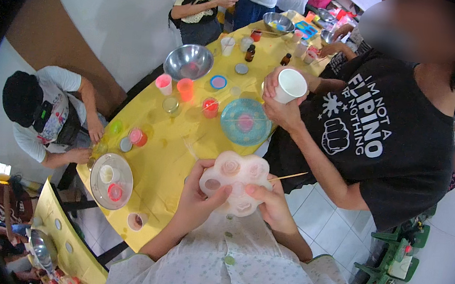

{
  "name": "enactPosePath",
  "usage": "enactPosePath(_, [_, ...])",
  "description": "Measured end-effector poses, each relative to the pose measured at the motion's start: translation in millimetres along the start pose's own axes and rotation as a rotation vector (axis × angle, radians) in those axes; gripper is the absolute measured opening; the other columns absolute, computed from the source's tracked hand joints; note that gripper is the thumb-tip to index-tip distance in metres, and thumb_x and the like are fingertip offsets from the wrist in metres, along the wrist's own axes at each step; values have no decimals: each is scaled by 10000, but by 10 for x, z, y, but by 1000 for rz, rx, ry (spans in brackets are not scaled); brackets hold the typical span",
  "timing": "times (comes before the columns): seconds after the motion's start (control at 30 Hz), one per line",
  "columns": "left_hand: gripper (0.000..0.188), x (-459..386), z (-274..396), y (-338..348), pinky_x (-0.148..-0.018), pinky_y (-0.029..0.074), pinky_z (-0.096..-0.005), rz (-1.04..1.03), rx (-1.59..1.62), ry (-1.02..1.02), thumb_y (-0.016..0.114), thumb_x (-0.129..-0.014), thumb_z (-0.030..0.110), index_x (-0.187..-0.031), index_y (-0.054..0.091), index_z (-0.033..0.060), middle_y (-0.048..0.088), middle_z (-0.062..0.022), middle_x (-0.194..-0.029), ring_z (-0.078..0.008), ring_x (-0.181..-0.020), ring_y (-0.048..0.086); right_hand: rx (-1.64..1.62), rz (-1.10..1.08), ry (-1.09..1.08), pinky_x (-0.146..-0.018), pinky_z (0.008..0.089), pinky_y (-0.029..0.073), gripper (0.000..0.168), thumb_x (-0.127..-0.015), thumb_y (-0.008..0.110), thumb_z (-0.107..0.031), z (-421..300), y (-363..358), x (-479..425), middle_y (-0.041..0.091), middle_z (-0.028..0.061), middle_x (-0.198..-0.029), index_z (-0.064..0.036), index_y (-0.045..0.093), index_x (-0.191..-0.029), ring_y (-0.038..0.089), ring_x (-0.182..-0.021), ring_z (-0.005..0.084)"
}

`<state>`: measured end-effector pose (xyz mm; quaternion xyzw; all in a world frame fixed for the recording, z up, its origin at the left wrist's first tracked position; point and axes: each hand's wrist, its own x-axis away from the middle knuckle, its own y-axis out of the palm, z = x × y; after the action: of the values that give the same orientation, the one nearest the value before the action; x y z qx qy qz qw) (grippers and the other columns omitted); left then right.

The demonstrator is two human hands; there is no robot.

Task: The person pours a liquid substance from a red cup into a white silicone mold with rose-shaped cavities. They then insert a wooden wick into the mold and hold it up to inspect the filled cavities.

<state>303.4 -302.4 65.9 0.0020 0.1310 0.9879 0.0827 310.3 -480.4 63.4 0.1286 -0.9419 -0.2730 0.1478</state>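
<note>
Both of my hands grip a translucent white silicone mold close to my chest. My left hand holds its left side, with the thumb on its face. On the right side, my right hand presses its thumb near the centre. Flower-like shapes show in the mold's rounded cavities; whether all are filled I cannot tell. A thin wooden stick juts out rightward by my right hand. Beyond the mold, a blue patterned plate carries a small pink container with a stick across it.
A yellow-covered table holds steel bowls, colored cups, jars of red material and a round tray. At right a person holds a white cup. Another person works at left. Green chairs stand behind, right.
</note>
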Motion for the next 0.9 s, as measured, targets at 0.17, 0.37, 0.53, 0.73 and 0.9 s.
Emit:
enactPosePath(0.17, [425,20,-1,8,-785,483,-251,24,-27,-30,671,-812,51,-1172,445,33,567,-58,-1055,-113,-955,565,100,-12,-24,-846,257,467,365,-794,701,-114,8,0,47,641,41,-1073,-24,600,-1132,598,-955,105])
enactPosePath(0.37, [434,7,-108,-15,-780,480,-258,16,-112,31,694,-790,59,-1152,458,24,571,-65,-1043,-119,-948,563,171,-2,-74,-825,250,475,356,-803,704,-121,75,-12,63,638,29,-1064,-21,605,-1130,588,-949,92])
enactPosePath(0.53, [449,-24,-129,-37,-800,480,-264,-5,-116,-4,701,-786,62,-1154,447,22,565,-67,-1056,-122,-960,559,200,7,-81,-809,245,480,343,-807,699,-117,123,-13,38,642,28,-1053,-21,606,-1123,600,-921,96])
enactPosePath(0.73, [465,-131,-30,-24,-817,486,-271,-30,-37,-94,699,-798,64,-1173,427,23,559,-69,-1082,-129,-980,564,120,36,-14,-818,259,483,345,-801,697,-113,35,-11,-21,650,39,-1039,-14,606,-1119,611,-928,109])
enactPosePath(0.9, [473,-223,111,6,-815,491,-271,-76,-6,-132,709,-797,76,-1176,431,25,561,-73,-1091,-137,-975,574,37,55,72,-867,289,467,411,-779,698,-113,-59,-49,-67,636,58,-1086,-20,570,-1159,609,-980,136])
